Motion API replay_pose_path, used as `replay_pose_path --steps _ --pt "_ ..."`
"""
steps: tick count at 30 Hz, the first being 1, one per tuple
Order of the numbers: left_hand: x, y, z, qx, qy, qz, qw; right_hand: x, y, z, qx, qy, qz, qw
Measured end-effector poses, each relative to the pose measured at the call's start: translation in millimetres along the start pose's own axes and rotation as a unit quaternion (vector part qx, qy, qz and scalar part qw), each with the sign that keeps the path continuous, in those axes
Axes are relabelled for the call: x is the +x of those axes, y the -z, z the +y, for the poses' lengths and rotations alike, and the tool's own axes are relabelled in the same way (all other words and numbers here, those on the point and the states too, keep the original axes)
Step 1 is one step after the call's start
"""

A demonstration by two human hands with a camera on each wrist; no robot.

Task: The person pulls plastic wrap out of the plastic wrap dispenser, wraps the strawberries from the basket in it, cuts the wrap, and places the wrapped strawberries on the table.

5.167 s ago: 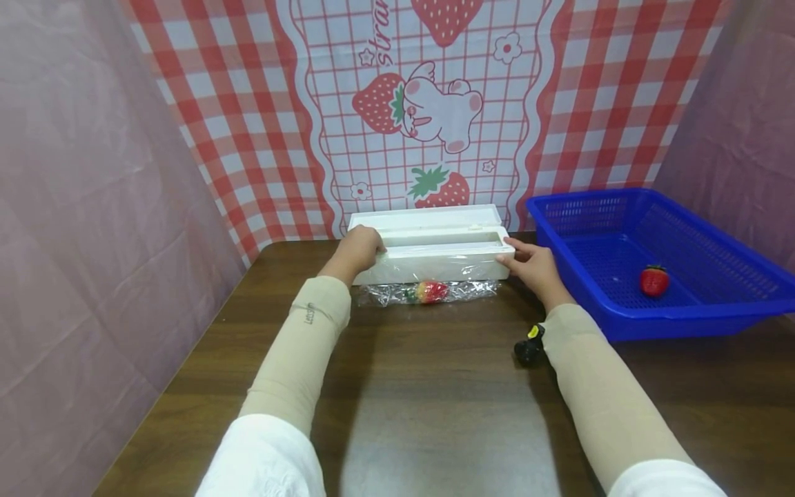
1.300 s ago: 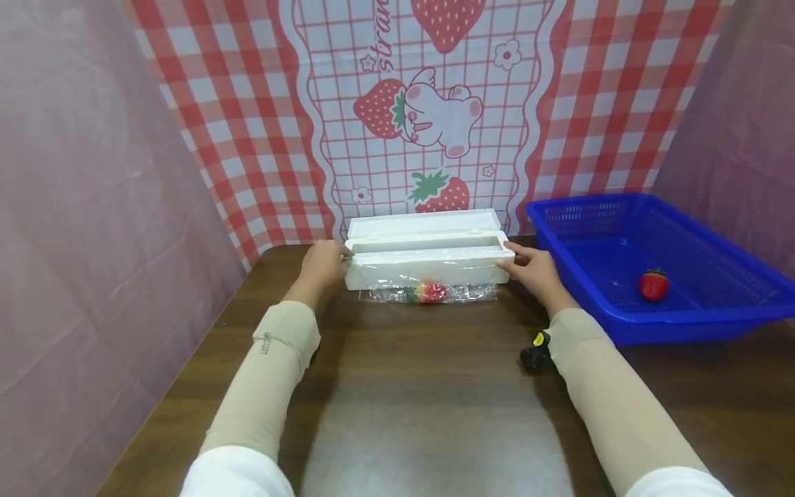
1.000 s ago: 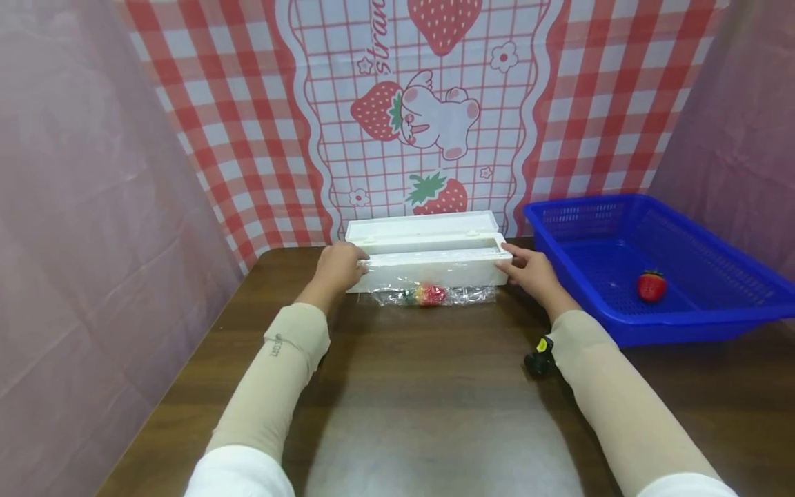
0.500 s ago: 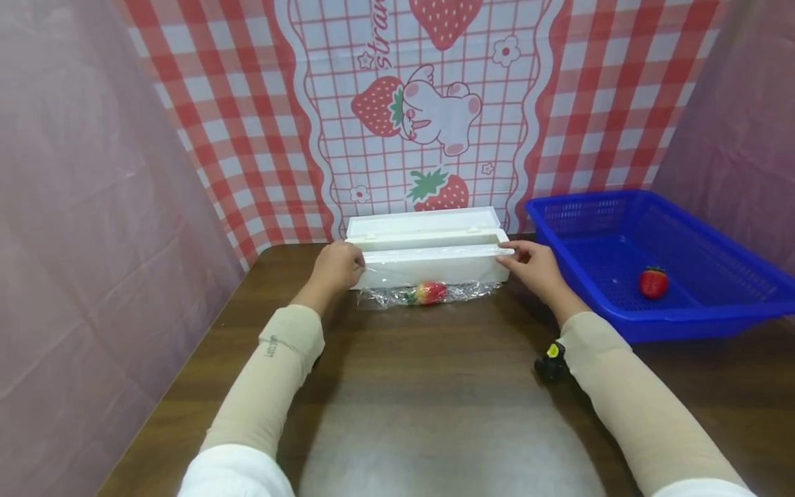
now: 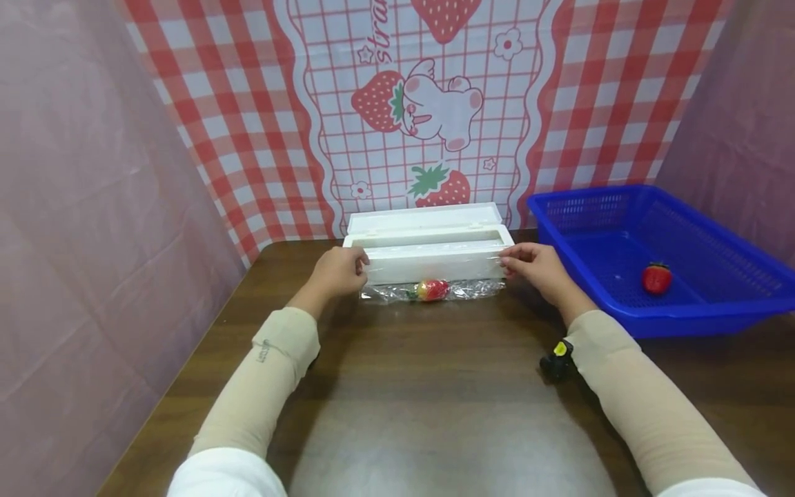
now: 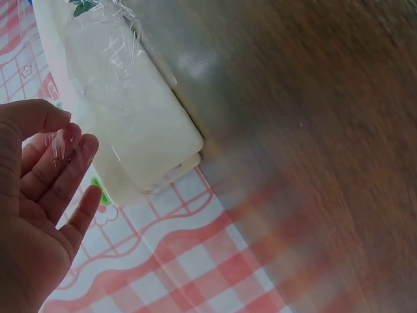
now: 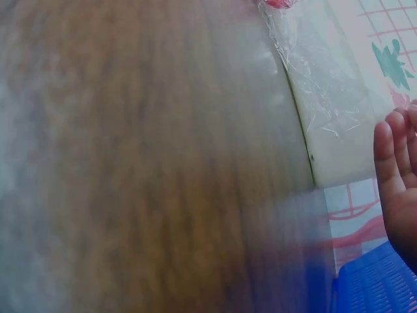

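Note:
A long white cling film dispenser stands at the back of the table, its lid tipped up behind it. Clear cling film comes over its front and lies crumpled on the table. A red and yellow strawberry with a green top sits in that film before the box. At the box's left front corner my left hand pinches the film's edge; in the left wrist view film shows at its fingertips. My right hand pinches the film at the right end; its thumb is hidden in the right wrist view.
A blue plastic basket holding another red strawberry stands at the right, close to my right forearm. A strawberry-print checked cloth hangs behind the wooden table. A black wrist device is by my right sleeve.
Over five seconds my left hand has shifted left from the box's top to its left front corner. My right hand has gone from gripping the box's right end to pinching the film there.

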State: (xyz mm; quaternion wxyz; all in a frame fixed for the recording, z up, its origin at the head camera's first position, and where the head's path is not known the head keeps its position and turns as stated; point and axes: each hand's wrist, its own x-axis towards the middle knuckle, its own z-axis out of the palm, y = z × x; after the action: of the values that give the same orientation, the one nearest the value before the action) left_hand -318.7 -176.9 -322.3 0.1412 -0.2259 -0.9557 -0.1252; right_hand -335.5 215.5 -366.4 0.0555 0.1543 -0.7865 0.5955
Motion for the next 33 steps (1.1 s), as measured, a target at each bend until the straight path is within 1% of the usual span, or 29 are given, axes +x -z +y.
replay_pose_path --steps 3,6,9,11,13,15,17,20,22,25,26,27,28,31,33 --pt "-1.8 1.2 0.5 -0.003 -0.010 -0.005 0.9999 -2.2 0.8 -2.4 0.001 -0.012 -0.016 0.9998" --pt "-5.3 1.6 0.4 -0.004 -0.024 -0.008 0.9997 -4.3 2.1 -4.9 -0.009 -0.026 -0.031 0.9992" --pt "-10.4 0.8 0.0 0.007 -0.050 -0.007 0.9987 -5.3 4.5 -6.4 -0.046 -0.032 -0.044 0.9974" --pt "-14.1 -0.6 -0.3 0.014 -0.070 -0.006 0.9974 -6.1 6.2 -7.3 -0.085 -0.035 -0.056 0.9942" --pt "-17.4 -2.5 -0.8 0.022 -0.093 -0.005 0.9955 -7.3 8.0 -8.1 -0.130 -0.038 -0.073 0.9881" --pt "-19.8 -4.7 -1.3 0.028 -0.117 -0.002 0.9928 -8.9 9.2 -9.3 -0.173 -0.035 -0.094 0.9797" --pt "-21.3 -6.8 -1.6 0.041 -0.146 0.004 0.9884 -10.7 9.9 -11.1 -0.209 -0.030 -0.113 0.9709" --pt "-22.4 -8.7 -0.4 0.061 -0.188 0.011 0.9802 -12.3 9.9 -13.8 -0.250 0.000 -0.136 0.9585" --pt "-23.0 -9.3 1.5 0.069 -0.206 0.013 0.9761 -12.3 10.3 -14.0 -0.266 0.021 -0.147 0.9524" --pt "-24.4 -9.4 5.1 0.066 -0.213 0.008 0.9748 -11.4 11.1 -12.0 -0.287 0.051 -0.157 0.9435" --pt "-24.9 -9.7 6.1 0.065 -0.212 0.006 0.9751 -11.0 11.2 -11.3 -0.298 0.059 -0.154 0.9401" --pt "-25.5 -9.8 7.3 0.063 -0.209 0.003 0.9758 -11.0 11.4 -10.0 -0.308 0.077 -0.143 0.9373" --pt "-26.0 -9.9 8.5 0.061 -0.207 0.000 0.9765 -11.0 10.7 -10.5 -0.321 0.080 -0.127 0.9349" --pt "-26.7 -10.3 11.9 0.056 -0.194 -0.008 0.9794 -9.5 5.8 -15.5 -0.357 0.089 -0.058 0.9282" --pt "-26.6 -10.6 14.6 0.050 -0.181 -0.013 0.9821 -7.2 0.2 -21.6 -0.366 0.087 -0.019 0.9262"
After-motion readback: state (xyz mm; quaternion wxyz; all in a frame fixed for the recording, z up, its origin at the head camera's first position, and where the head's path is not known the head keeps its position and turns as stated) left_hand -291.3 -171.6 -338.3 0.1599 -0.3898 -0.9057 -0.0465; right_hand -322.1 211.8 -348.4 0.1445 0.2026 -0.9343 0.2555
